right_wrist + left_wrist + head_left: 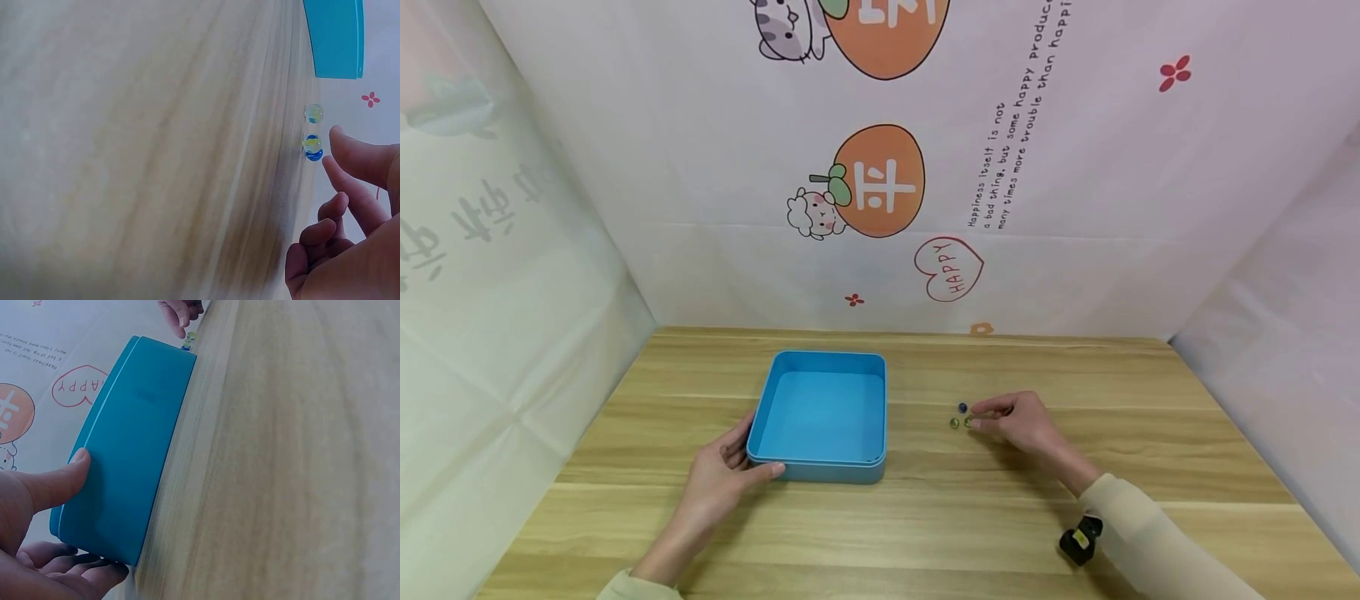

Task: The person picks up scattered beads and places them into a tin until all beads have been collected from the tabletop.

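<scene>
A blue rectangular box (829,473) without a lid sits on the wooden table. My left hand (721,482) grips its near left corner, thumb on the front wall and fingers against the left side; the left wrist view shows the thumb (59,484) flat on that wall. To the right of the box lie three small glass marbles: a dark blue one (962,407), a yellow-green one (954,423) and another yellow-green one (967,422). Over them reaches my right hand (1022,423), thumb and index finger apart. In the right wrist view the fingertips are close beside the marbles (314,113), with nothing between them.
The wooden table (925,533) runs back to a white printed cloth (737,275) hanging behind it. More cloth hangs at the left and right sides. A black wrist camera (1081,540) is strapped at the right sleeve. Inside the box, a tiny dark spot shows near the front right corner.
</scene>
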